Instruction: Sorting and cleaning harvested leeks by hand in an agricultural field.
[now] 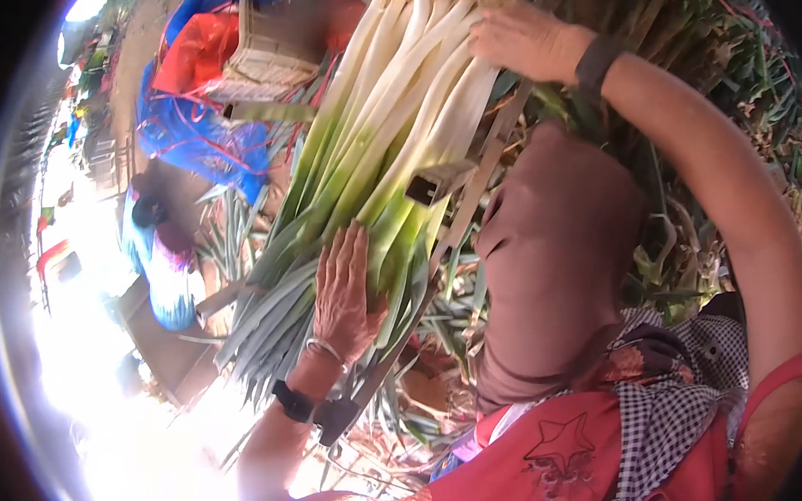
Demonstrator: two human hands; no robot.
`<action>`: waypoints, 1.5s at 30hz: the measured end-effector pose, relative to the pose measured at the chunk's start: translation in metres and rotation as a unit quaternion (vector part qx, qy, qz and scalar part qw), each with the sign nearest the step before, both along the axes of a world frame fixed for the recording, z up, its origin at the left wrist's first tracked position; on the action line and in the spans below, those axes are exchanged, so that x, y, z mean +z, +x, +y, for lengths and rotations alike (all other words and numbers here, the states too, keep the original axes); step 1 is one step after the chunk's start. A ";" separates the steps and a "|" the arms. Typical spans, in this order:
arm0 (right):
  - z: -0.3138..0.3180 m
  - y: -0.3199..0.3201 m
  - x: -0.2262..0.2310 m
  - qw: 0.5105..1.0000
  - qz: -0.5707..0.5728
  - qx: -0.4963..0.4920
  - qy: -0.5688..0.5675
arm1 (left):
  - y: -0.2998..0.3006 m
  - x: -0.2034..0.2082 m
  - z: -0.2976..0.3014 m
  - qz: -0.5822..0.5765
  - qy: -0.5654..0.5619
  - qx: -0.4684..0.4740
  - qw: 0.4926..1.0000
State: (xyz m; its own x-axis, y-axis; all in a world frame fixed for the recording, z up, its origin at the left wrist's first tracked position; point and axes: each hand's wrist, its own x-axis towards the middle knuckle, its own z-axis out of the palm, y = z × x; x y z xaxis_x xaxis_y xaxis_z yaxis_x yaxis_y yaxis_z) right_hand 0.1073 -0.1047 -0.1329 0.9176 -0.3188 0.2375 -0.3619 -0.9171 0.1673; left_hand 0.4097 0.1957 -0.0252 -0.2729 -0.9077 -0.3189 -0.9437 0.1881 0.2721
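A thick bundle of leeks point(394, 124) lies slantwise in front of me, roots at the top, white stems in the middle and grey-green leaves fanning out to the lower left. My left hand point(341, 285) rests flat on the leaves, fingers stretched out and the thumb apart. At the root end, my right hand point(526, 42) curls its bent fingers over the outer white stems on the right side. The bundle sits in a metal frame point(483, 178) with square tube ends; part of the frame is hidden under the leeks.
Blue plastic sheeting point(198, 143), a red bag point(198, 54) and a pale crate point(268, 53) stand at the upper left. Another person point(164, 254) is low down at the left. Cut leaves point(748, 114) cover the ground at the right. Brown cloth point(556, 260) fills the middle right.
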 end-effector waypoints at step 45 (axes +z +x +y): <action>0.065 0.047 0.019 0.983 0.068 -0.022 0.171 | 0.107 0.025 0.095 -0.072 -0.095 0.324 0.938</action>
